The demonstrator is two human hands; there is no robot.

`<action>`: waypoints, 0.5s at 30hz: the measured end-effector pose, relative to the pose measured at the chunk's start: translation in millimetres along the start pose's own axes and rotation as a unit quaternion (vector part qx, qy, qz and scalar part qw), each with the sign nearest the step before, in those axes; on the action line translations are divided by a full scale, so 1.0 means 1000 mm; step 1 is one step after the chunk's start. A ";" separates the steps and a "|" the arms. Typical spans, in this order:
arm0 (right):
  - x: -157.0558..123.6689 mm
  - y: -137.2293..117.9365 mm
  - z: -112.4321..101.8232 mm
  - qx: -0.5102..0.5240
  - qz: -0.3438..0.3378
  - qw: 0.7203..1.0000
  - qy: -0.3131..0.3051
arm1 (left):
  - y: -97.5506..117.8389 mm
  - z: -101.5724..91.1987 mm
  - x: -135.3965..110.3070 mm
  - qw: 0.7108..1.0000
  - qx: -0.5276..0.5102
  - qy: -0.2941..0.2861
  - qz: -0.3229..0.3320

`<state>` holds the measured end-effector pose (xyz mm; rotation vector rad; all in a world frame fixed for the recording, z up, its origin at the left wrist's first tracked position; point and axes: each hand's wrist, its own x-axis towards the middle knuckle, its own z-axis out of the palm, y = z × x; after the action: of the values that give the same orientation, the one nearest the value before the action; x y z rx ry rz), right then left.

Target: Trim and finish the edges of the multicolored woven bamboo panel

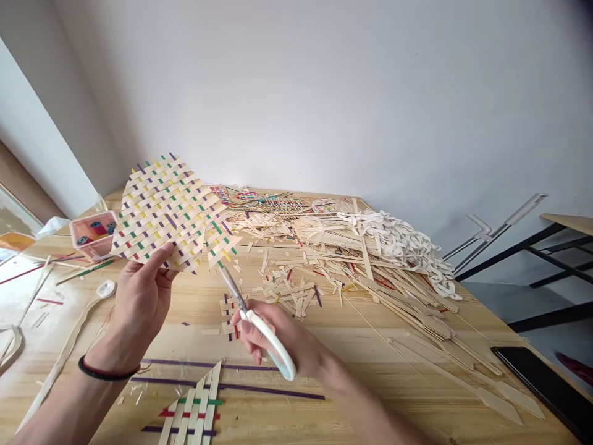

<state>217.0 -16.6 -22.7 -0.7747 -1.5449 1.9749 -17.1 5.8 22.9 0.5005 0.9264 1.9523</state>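
Nearest the camera: small woven strip piece (pixel 192 414), pale slats crossed with green, red and purple, lying at the near edge of the wooden table (pixel 398 395); two long purple strips (pixel 259 389) just beyond it.

Left hand (pixel 139 296): closed on the lower edge of a woven bamboo mat (pixel 169 210), thumb on the facing side, holding it tilted up above the table's left half. Black and red band at the wrist.

Right hand (pixel 273 340): fingers through the white handles of scissors (pixel 250 321), gripping them; blades point up and left, tips at the mat's lower right corner, where loose strip ends stick out.

Offcuts (pixel 282 293): short slat trimmings scattered at mid-table, under and beyond the scissors.

Far right side: heap of long bamboo slats (pixel 398 290) and a pile of white looped strips (pixel 407 244).

Left edge: pink tray (pixel 90 235) with thread spools; white tape roll (pixel 106 288) near it.

Near right corner: dark phone (pixel 542 383), face down or screen off.

Risks, as judged: blades set too far in would sever a weaving strip and let the edge unravel; the mat is pinched at one edge only, so it may flex or twist under the cut and give a crooked line; left fingertips sit close to the blade path; trimmings may flick off the table.

Writing: none legible on any item.
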 end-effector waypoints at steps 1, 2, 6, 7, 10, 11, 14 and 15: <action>0.000 0.001 0.003 -0.002 0.005 1.000 -0.010 | -0.001 0.002 -0.003 1.000 0.001 -0.001 -0.004; 0.000 0.002 0.006 -0.002 0.010 1.000 -0.018 | -0.002 0.003 -0.006 1.000 0.002 -0.002 -0.008; 0.001 0.000 0.010 0.028 0.007 0.999 -0.021 | -0.004 0.006 -0.013 1.000 0.010 -0.001 -0.017; 0.001 -0.001 0.009 0.038 0.001 0.999 -0.011 | -0.004 0.006 -0.013 1.000 0.013 0.001 -0.019; 0.001 -0.002 0.005 0.045 -0.009 0.998 0.039 | -0.003 0.005 -0.012 1.000 0.018 0.008 -0.017; 0.002 -0.001 0.004 0.038 -0.008 0.997 0.059 | -0.002 0.005 -0.011 1.000 0.019 0.009 -0.014; 0.004 0.001 0.000 0.044 -0.013 0.991 0.124 | -0.002 0.005 -0.010 1.000 0.022 0.008 -0.017; 0.005 0.001 0.000 0.057 -0.023 0.987 0.151 | -0.003 0.006 -0.010 0.999 0.023 0.007 -0.024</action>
<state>213.8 -13.3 -24.6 -0.9317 -1.2522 1.7975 -6.8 0.7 24.6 0.4884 0.9853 1.8971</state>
